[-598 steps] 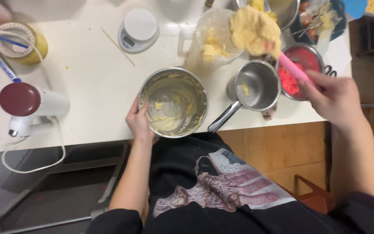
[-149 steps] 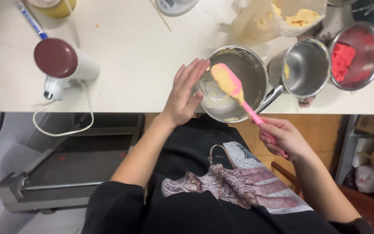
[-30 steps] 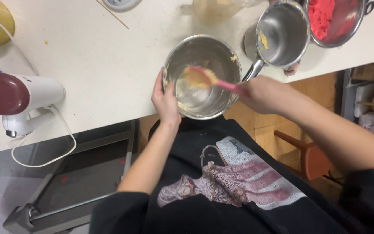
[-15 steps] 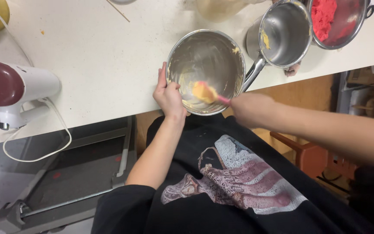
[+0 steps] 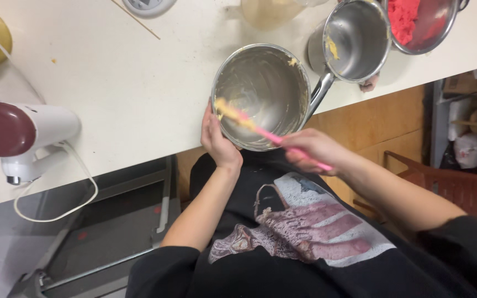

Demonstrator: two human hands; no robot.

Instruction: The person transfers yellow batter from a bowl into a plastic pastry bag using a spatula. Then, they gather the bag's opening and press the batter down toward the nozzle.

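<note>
A round steel mixing bowl (image 5: pixel 266 72) with smears of pale yellow batter stands at the near edge of the white table (image 5: pixel 128 83). My left hand (image 5: pixel 217 140) grips the bowl's near left rim. My right hand (image 5: pixel 314 150) holds a pink spatula (image 5: pixel 269 134) by its handle. Its batter-coated blade rests against the bowl's inner left wall, next to my left hand.
A small steel saucepan (image 5: pixel 357 38) with a dab of batter touches the bowl's right side. Beyond it is a steel bowl of red dough (image 5: pixel 420 22). A white and dark red hand mixer (image 5: pixel 23 135) with its cord lies at the left. A wooden skewer (image 5: pixel 134 19) lies at the back.
The spatula blade has swept from the bowl's near middle to its left wall. My right hand has dropped lower, below the table edge. My left hand still holds the rim.
</note>
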